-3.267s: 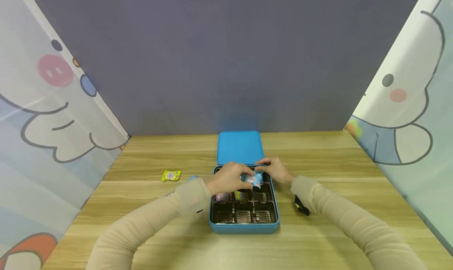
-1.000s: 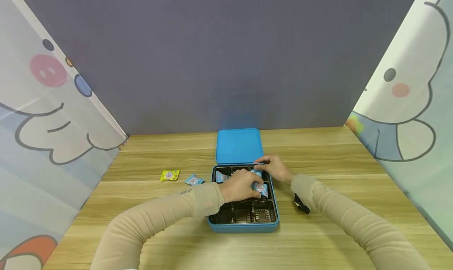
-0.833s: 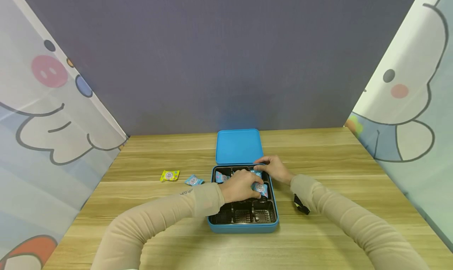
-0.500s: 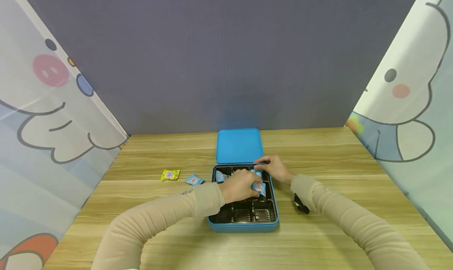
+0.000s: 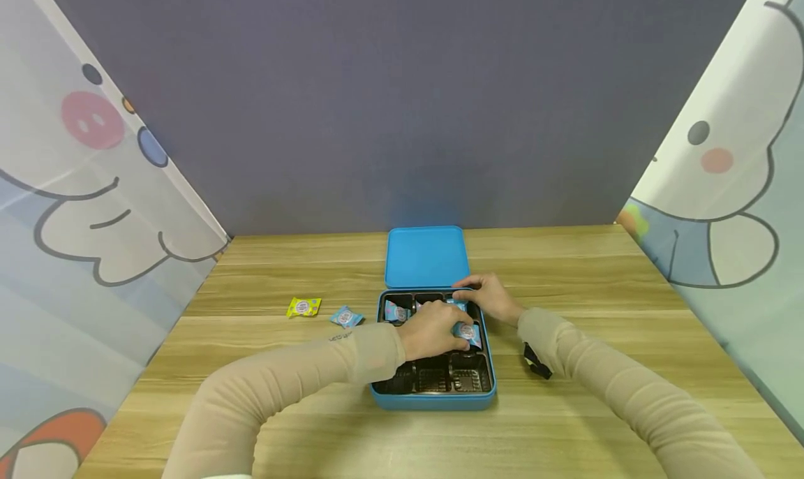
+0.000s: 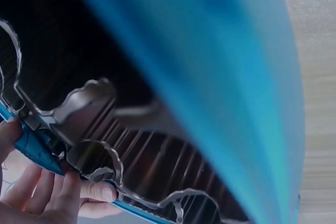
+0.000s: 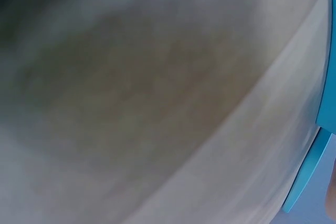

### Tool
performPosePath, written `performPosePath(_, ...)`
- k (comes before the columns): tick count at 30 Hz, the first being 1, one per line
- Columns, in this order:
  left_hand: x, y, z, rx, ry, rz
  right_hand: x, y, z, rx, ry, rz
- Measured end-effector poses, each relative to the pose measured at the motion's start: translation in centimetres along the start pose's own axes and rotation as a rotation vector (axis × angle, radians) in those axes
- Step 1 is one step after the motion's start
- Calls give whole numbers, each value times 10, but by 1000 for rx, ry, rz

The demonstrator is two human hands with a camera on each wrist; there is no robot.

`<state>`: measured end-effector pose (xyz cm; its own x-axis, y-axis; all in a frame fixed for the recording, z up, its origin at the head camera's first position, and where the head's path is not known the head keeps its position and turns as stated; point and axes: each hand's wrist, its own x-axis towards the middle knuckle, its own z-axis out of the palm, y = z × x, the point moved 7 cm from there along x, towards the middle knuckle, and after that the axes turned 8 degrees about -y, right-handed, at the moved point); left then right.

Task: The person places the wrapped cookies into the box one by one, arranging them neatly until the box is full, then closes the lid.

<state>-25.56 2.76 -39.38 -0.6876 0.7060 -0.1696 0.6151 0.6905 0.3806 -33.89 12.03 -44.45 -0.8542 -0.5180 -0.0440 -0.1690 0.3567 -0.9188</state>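
Observation:
A blue box (image 5: 433, 402) with a black divided tray lies open on the table. My left hand (image 5: 432, 331) reaches across it and pinches a blue wrapped candy (image 5: 467, 334) at the middle row's right compartment. In the left wrist view that blue wrapper (image 6: 35, 149) shows between thumb and fingers. My right hand (image 5: 493, 299) rests on the box's back right corner, fingers over the rim. Another blue candy (image 5: 458, 302) lies beneath them in the back right compartment. One more wrapped candy (image 5: 397, 312) sits back left. My left hand hides part of the middle row.
The box's flat blue lid (image 5: 427, 257) lies folded back behind it. To the left, a yellow wrapped candy (image 5: 304, 307) and a loose blue candy (image 5: 346, 317) lie on the wooden table (image 5: 565, 269). A grey panel (image 5: 402, 102) stands behind.
My left hand has moved from the back row toward me, bringing the blue candy to the middle right compartment. Over the last second it has barely moved. My right hand stays at the corner.

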Motion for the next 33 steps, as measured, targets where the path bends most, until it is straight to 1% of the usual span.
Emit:
performPosePath(10,1,4,-3,34,10,5,-2,-2,-3,-6,12,21)
performPosePath(20,-2,4,2,21,-2,13,-1,1,-1,-8,13,31)
performPosePath(27,-3,4,1,2,-6,27,-1,3,-1,1,17,29)
performPosePath(33,-3,2,2,-20,-2,15,-2,1,0,-1,16,26)
